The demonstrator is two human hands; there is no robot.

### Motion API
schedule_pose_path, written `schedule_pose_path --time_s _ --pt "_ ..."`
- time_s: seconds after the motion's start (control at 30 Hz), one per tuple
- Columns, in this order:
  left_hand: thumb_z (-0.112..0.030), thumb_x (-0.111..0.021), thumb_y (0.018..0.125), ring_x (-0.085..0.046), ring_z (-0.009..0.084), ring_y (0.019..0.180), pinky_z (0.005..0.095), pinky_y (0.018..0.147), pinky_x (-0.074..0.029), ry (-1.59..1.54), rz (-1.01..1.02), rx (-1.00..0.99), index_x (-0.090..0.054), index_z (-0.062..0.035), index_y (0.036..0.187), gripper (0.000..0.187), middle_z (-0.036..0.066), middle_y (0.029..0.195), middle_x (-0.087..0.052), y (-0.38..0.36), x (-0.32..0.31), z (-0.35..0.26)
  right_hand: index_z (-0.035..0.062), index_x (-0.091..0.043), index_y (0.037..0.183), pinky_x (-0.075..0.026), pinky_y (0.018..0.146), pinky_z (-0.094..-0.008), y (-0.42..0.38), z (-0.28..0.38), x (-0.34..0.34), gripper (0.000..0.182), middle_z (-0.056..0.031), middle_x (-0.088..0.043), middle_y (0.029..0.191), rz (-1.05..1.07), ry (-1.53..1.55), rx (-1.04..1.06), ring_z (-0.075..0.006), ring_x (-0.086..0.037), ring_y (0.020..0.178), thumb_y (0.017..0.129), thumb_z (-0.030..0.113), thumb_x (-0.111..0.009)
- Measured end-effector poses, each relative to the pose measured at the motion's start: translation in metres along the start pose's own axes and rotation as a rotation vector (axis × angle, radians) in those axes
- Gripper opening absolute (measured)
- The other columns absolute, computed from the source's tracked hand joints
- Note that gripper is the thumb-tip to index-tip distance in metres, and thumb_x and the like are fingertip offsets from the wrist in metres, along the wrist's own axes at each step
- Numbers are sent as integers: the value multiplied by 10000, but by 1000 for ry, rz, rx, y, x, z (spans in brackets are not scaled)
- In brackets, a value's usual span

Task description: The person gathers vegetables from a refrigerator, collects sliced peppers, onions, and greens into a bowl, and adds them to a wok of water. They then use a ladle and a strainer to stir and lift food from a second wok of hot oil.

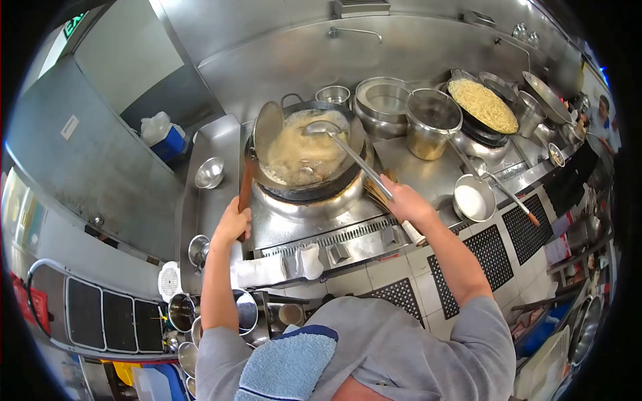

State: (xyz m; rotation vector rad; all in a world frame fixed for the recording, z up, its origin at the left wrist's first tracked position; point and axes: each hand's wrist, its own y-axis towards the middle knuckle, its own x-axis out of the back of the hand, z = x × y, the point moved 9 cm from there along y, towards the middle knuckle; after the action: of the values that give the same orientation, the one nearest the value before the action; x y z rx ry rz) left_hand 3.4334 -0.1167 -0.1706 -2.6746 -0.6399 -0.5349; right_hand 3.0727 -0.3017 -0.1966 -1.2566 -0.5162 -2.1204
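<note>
A large wok (338, 182) sits on the burner in front of me, full of bubbling, foamy yellowish liquid (301, 150). My left hand (233, 219) is closed around the brown wooden handle of a round strainer (269, 127), whose disc stands tilted at the wok's left side. My right hand (408, 202) grips the long metal handle of a ladle (323, 128); its bowl is over the liquid near the middle of the wok. A bamboo brush (380, 192) lies behind my right hand, partly hidden. Foam hides what is in the liquid.
To the right stand a steel pot (428, 144), a wide pot of liquid (384, 97) and a wok heaped with noodles (483, 105). A pan of white contents (471, 199) is at the counter's front edge. A small metal bowl (210, 173) lies left. Another person (604, 127) stands far right.
</note>
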Motion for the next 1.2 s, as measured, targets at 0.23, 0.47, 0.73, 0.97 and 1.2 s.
schedule_pose_path --time_s 0.23,0.47,0.73,0.97,1.2 --pt "-65 -458 894 -442 100 473 280 411 -399 95 -103 -57 -435 -55 1251 358 31 749 -475 -31 24 -17 21 -291 1426 -465 853 -449 -2 6 22 679 -276 -613 1053 -71 99 52 -418 -594 963 807 102 -559" --pt "-60 -451 912 -454 104 501 269 415 -387 -233 -95 -74 -413 -64 1283 372 37 776 -482 -14 22 -18 49 -306 1423 -477 822 -454 -25 26 36 679 -268 -621 1022 155 156 -17 -410 -607 920 807 100 -588" --pt "-50 -485 907 -458 105 533 252 430 -381 -732 1 6 -431 -77 1013 121 58 775 -508 42 34 -19 81 -307 1440 -514 699 -379 -18 4 27 718 -242 -629 1042 98 258 -88 -328 -636 825 792 90 -614" --pt "-53 -455 854 -508 200 427 348 408 -422 54 -191 -134 -424 -26 1095 245 116 732 -538 187 91 -15 43 -276 1454 -448 462 -331 -2 28 8 710 -116 -594 726 -79 632 -253 -159 -517 466 821 63 -596" --pt "-33 -443 779 -644 375 563 441 540 -528 546 -129 80 -446 20 1212 437 291 914 -627 258 91 39 37 -309 1438 -444 466 -320 -16 38 18 692 -106 -592 728 -131 510 -291 -152 -519 475 811 73 -600"
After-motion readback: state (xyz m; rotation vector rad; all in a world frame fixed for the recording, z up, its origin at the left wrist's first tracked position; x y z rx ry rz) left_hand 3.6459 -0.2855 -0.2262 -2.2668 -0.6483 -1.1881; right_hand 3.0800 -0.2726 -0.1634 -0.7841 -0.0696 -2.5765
